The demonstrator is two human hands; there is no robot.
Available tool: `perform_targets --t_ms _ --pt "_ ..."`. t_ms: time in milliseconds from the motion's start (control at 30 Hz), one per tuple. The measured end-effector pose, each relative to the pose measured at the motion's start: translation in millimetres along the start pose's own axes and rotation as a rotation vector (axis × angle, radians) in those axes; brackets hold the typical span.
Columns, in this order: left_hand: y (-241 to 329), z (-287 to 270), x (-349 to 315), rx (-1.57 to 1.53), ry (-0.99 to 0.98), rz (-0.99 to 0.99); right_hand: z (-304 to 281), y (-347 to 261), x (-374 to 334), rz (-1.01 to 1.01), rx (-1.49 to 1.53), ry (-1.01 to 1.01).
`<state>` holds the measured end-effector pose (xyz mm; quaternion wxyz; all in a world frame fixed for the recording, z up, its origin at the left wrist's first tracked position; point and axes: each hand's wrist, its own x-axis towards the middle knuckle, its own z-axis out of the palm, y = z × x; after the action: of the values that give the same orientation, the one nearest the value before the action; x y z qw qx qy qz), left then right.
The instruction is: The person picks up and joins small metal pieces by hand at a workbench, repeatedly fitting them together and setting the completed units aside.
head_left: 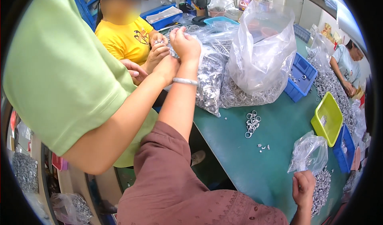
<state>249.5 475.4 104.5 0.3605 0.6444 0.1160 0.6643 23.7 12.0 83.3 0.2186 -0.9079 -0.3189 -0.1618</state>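
My left hand [185, 45], below which a pale bracelet circles the wrist, is raised at the upper middle with its fingers curled. Whatever it may hold is hidden. Right behind it stands a clear bag of small metal parts [210, 79]. The forearm of a co-worker in green [131, 111] crosses beside my left arm. Small shiny pieces show at the hands of a co-worker in yellow [156, 53]. At the lower right my right hand [303, 187] is closed, beside a small clear plastic bag [309, 151]; I cannot make out anything in its fingers.
On the green table [223, 141] lie a cluster of metal rings [252, 124] and a few small pieces [263, 147]. A large clear bag of rings [255, 65] stands behind. Blue bins [301, 79] and a yellow-green tray [327, 119] line the right, near another person [347, 67].
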Motion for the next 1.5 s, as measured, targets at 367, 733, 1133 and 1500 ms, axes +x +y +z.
perform_targets --t_ms 367,733,1133,1500 --pt "-46.3 -10.4 9.6 1.114 -0.519 -0.043 8.9 78.6 -78.9 0.153 -0.12 -0.276" --pt "-20.5 5.2 35.0 1.665 -1.195 0.329 6.7 69.7 -82.7 0.069 -0.211 -0.121" --pt "42.5 2.0 77.1 1.91 -1.141 0.806 4.4 66.0 -79.2 -0.049 -0.155 -0.032" --pt "159.4 4.1 99.6 1.142 -0.991 0.326 5.4 44.9 -58.8 0.03 0.054 0.012"
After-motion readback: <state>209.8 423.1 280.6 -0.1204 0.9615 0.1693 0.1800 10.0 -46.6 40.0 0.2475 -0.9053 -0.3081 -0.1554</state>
